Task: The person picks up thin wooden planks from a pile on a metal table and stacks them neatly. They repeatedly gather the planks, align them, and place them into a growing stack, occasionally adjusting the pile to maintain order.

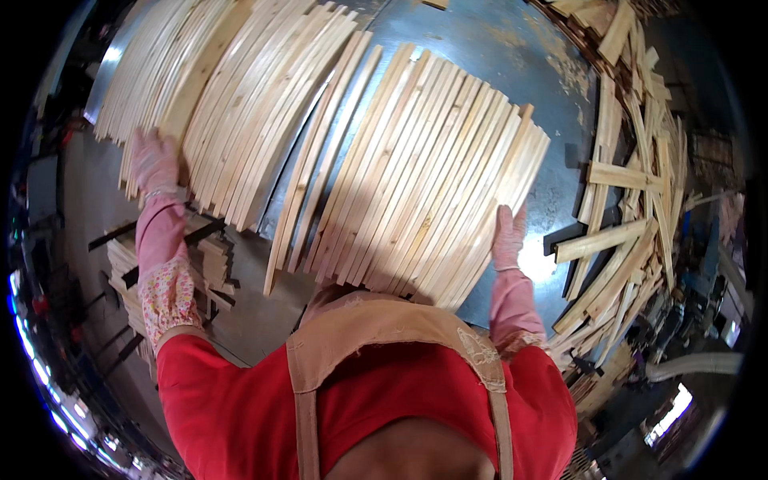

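Many thin, pale wooden strips lie side by side on a blue-grey metal table. My left hand (154, 162), in a pale pink glove, rests with its fingers stretched out on the near ends of the left group of strips (256, 96), beside one wider board (202, 84). My right hand (509, 238), gloved alike, lies with straight fingers along the right edge of the right group of strips (424, 168), near its close end. Between the groups lie two loose strips (320, 152), slightly apart from each other. Neither hand is wrapped round a strip.
A messy heap of wood offcuts (632, 176) stands along the right side of the table (488, 44). Below the table's left front edge, a stack of short boards (212, 268) sits on dark bars. Hoses and machinery (696, 366) show at the far right.
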Tool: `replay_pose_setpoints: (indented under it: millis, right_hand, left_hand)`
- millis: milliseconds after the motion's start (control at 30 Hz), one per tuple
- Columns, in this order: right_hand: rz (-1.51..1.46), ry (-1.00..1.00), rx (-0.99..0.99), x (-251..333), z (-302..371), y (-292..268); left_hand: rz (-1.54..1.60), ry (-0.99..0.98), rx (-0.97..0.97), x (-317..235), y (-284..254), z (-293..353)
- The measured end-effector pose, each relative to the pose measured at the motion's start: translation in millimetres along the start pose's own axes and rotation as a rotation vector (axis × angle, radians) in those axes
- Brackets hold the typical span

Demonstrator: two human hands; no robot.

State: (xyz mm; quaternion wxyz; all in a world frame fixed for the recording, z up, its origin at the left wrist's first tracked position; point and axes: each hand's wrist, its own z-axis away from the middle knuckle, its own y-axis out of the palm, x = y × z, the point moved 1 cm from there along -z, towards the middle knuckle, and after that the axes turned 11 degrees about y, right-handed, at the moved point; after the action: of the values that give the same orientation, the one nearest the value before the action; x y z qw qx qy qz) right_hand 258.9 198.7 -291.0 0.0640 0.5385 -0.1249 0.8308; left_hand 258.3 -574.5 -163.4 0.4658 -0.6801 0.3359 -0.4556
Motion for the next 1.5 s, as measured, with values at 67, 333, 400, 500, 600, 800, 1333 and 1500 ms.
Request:
replay_pose_setpoints:
  millis: [67, 333, 400, 500, 600, 800, 1333, 1500]
  right_hand:
    - [-0.324, 0.138, -0.054, -5, 2, 11]
    - [-0.284, 0.201, -0.067, 32, 17, 67]
    - [-0.346, 0.151, 0.014, 7, 8, 83]
    - [-0.422, 0.159, 0.004, 20, 15, 129]
    - [-0.409, 0.155, -0.048, 25, 13, 160]
    - [-0.317, 0.028, -0.003, 56, 22, 259]
    - [1.058, -0.572, -0.144, 220, -127, 357]
    - [1.327, -0.385, 0.272, 248, -173, 404]
  left_hand:
    - [0.037, 0.027, 0.021, 6, 12, -7]
    - [0.007, 0.103, 0.091, 3, 40, -1]
    - [-0.001, 0.110, 0.104, 2, 39, -6]
    - [-0.017, 0.098, 0.093, 19, 44, -27]
    - [-0.010, 0.095, 0.079, 33, 56, -50]
    - [-0.066, 0.081, 0.079, 99, 93, -105]
    - [1.347, 0.258, 0.041, -191, 11, 95]
    - [0.755, 0.557, -0.175, -201, -8, 106]
